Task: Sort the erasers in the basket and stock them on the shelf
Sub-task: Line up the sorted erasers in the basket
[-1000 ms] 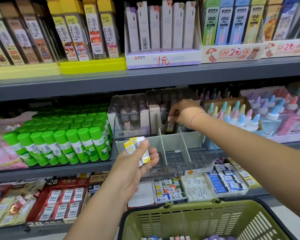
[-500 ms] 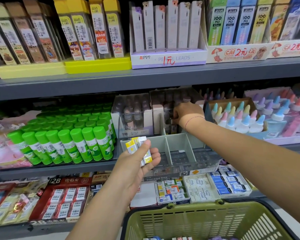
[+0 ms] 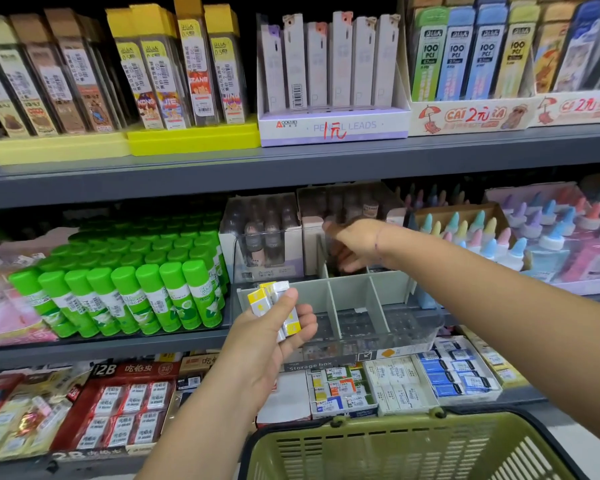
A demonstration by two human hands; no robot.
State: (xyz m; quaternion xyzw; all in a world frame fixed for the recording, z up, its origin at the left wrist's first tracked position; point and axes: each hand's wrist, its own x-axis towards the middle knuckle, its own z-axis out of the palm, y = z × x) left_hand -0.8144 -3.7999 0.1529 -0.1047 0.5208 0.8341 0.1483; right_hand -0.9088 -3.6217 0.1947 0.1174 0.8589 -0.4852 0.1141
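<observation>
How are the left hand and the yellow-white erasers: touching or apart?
Touching. The head view shows the left hand gripping the yellow-white erasers, thumb across them.

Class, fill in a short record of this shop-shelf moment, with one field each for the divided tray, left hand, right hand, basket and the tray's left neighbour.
divided tray: grey, on the middle shelf
left hand: grips yellow-and-white erasers in front of the tray
right hand: fingers extended, blurred, over the tray's rear compartments
basket: green, at the bottom edge
left neighbour: green-capped glue sticks in rows
</observation>
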